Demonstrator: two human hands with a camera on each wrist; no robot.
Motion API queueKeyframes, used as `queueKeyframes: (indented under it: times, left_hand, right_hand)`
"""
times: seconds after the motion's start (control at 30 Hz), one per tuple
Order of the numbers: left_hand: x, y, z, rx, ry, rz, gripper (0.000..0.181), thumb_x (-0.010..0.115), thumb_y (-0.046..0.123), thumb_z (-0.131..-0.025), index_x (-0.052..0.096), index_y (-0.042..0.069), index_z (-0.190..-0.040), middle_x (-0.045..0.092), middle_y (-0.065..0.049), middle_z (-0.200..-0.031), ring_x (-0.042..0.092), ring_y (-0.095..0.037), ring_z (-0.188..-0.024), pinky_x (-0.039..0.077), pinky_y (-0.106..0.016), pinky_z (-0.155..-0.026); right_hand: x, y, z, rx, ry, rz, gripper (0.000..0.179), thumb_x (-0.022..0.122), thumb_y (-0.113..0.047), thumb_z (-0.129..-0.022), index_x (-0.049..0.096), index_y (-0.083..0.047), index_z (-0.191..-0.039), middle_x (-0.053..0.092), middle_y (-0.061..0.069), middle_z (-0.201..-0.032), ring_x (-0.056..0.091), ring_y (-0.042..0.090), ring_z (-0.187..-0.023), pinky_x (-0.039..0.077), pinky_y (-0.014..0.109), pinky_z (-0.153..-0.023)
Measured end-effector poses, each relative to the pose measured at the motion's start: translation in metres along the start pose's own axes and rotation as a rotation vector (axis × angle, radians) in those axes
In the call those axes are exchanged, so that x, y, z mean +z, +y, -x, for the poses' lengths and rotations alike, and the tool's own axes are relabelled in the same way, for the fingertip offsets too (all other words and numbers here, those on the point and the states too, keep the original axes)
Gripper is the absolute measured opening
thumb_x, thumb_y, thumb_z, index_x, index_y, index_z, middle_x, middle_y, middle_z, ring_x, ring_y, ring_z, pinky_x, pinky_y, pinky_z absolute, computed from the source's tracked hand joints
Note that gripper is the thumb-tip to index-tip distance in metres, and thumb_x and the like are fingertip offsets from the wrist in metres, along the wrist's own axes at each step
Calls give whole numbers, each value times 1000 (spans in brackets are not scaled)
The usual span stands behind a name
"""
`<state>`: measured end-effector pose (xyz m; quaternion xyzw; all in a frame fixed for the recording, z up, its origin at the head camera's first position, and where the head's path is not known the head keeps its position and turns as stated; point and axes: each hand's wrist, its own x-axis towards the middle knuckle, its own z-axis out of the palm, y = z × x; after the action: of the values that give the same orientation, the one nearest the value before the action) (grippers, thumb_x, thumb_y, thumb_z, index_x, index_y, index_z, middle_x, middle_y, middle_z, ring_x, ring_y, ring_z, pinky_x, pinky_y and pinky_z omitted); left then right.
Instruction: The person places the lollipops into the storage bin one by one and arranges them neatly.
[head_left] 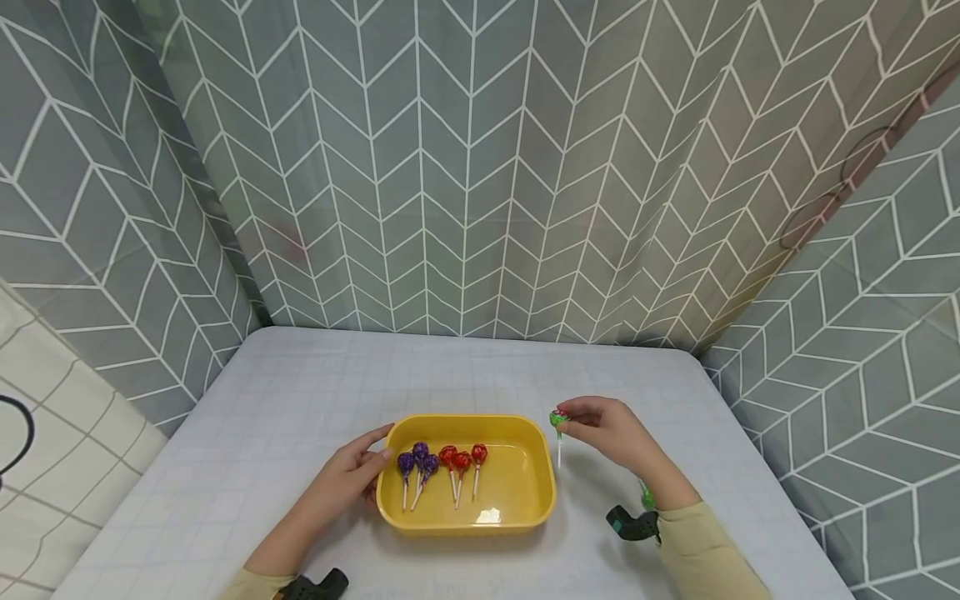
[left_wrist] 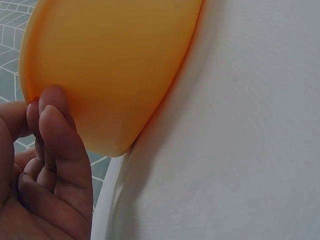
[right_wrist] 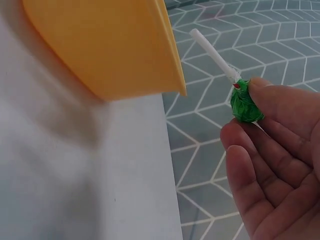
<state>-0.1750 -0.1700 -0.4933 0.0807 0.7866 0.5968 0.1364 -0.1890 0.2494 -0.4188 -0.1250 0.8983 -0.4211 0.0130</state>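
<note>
A yellow tray [head_left: 517, 475] stands on the table, its left rim pinched between the thumb and fingers of my left hand [head_left: 351, 477]. Inside it, purple-wrapped lollipops [head_left: 420, 451] lie at the left and red-wrapped lollipops [head_left: 462, 461] near the middle, sticks toward me. My right hand [head_left: 611, 429] pinches a green-wrapped lollipop [right_wrist: 245, 104] by its head, just off the tray's right side. In the head view its white stick points down. Partly hidden by my right forearm is another green wrapper [head_left: 647, 497] on the table; its stick cannot be seen.
The table [head_left: 315, 367] has a white cloth, its far edge meeting a grey curtain [head_left: 450, 208] with white chevron lines. Similar cloth hangs at both sides. Dark wrist-worn devices [head_left: 632, 523] sit at both cuffs. A black curved object [head_left: 22, 433] shows at the far left.
</note>
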Motion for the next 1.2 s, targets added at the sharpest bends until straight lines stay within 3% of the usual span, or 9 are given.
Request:
queueKeyframes:
  times: [0.6,1.2]
  left_hand:
    - [0,-3,-1,-1,-2,3,58,57,36,-101,38,13,-151,66,-13,-78,60,-25,-60,54,-36,-54]
    - [0,-1,-1,1,3,-1,59,57,36,-101,38,12,-151,66,-13,-78,60,-23,-59,53,-34,-54]
  right_hand:
    - [34,-26,-17,-78,-149,-28,29,75,-29,-90,72,-11,-112,69,-3,-100,67,13,-89,55,26,-79]
    - [63,-39,-26,-151,-230,87,20,77,-29,-88,73,-17,-104,69,-13,-93,66,6,-85,55,24,-75]
